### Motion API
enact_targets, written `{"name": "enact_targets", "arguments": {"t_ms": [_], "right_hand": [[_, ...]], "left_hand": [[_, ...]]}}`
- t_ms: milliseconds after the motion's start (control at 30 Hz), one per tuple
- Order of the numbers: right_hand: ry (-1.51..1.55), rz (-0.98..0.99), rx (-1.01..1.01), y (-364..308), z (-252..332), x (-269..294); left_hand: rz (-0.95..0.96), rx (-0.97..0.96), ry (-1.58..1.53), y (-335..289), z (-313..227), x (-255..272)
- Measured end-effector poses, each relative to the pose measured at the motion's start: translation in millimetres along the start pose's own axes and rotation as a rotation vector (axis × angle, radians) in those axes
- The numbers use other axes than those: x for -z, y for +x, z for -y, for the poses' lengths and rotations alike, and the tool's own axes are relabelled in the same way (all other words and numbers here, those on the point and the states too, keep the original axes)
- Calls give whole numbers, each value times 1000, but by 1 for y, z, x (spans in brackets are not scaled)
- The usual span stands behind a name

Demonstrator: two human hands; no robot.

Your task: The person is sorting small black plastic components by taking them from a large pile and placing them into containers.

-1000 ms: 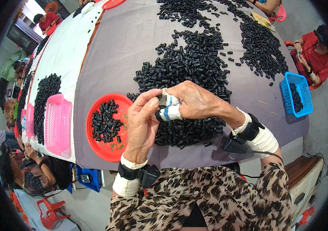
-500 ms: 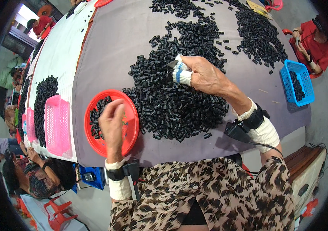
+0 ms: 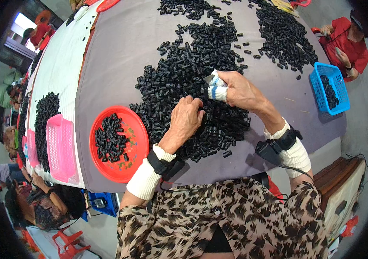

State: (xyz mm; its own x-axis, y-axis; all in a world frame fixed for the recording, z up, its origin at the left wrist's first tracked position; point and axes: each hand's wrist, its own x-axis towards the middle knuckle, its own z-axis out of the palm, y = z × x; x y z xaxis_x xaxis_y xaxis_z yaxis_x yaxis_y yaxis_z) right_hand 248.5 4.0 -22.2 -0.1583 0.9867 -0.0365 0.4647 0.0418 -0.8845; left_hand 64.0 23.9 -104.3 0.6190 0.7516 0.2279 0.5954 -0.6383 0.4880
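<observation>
A big heap of small black cylindrical plastic parts (image 3: 166, 86) spreads over the grey cloth. My left hand (image 3: 184, 117) is over the heap, its fingers curled and pinched close together; what they hold, if anything, is hidden. Just to its right, my right hand (image 3: 240, 91) is closed, with white blue-striped wraps on its thumb and finger. A small pointed blade (image 3: 209, 79) sticks out of that grip. To the left stands a round red plate (image 3: 138, 159) with a flower pattern, bearing a smaller pile of the same black parts (image 3: 109, 137).
A blue basket (image 3: 343, 103) with black parts stands at the right edge. A pink basket (image 3: 61, 149) is on the white cloth at left. Another heap (image 3: 285, 36) lies far right. People in red sit far right and far left; another person sits near left.
My left hand has moved from above the red plate rightward to the heap, beside my right hand. My right hand has shifted slightly right and nearer, still gripping the blade.
</observation>
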Motion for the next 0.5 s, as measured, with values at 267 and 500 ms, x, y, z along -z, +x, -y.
{"name": "enact_targets", "arguments": {"t_ms": [267,500], "right_hand": [[132,95,5,2,3,-14],[138,194,171,14,50,-50]], "left_hand": [[-55,481,-939,-9,12,45],[-300,349,-1727,-39,0,111]]}}
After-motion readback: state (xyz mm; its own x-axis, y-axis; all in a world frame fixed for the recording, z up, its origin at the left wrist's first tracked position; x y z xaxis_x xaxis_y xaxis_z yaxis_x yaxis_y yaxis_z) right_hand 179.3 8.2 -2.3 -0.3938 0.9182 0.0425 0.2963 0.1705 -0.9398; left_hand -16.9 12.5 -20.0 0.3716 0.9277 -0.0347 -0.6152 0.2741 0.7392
